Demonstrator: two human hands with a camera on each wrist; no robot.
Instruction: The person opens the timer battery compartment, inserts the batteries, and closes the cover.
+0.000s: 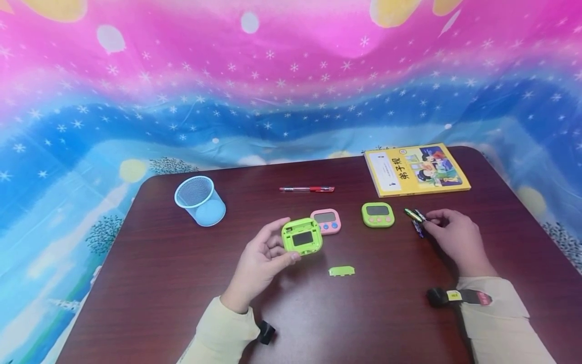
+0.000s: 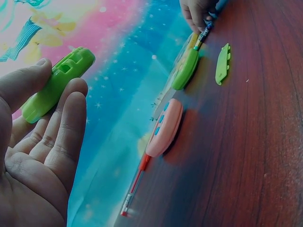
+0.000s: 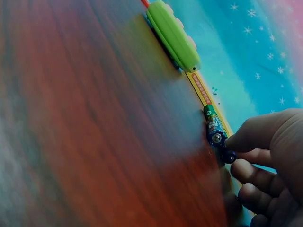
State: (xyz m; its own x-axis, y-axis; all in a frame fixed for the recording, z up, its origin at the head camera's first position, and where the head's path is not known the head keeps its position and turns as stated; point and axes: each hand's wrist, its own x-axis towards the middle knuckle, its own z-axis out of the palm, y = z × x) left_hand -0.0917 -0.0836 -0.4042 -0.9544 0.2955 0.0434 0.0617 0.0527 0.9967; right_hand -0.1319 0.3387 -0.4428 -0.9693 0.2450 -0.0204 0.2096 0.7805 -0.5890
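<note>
My left hand [image 1: 261, 263] holds a green digital timer [image 1: 302, 237] by its edge, thumb at the front and fingers behind. Its back faces me, with the battery slot uncovered. A small green battery cover [image 1: 341, 271] lies on the table to the right of that hand. Over at the right, my right hand [image 1: 459, 240] has thumb and fingertips at a small group of AAA-size batteries [image 1: 417, 229], pinching one of them. In the right wrist view, a battery [image 3: 215, 124] with a green end lies beside the thumb tip, partly covering the others.
A pink timer [image 1: 326, 217] lies just behind the held one, and another green timer [image 1: 378, 215] sits left of the batteries. Farther back are a red pen [image 1: 306, 189] and a yellow book [image 1: 416, 170]. A blue mesh pen holder [image 1: 200, 199] stands at the left on the dark wooden table [image 1: 150, 283].
</note>
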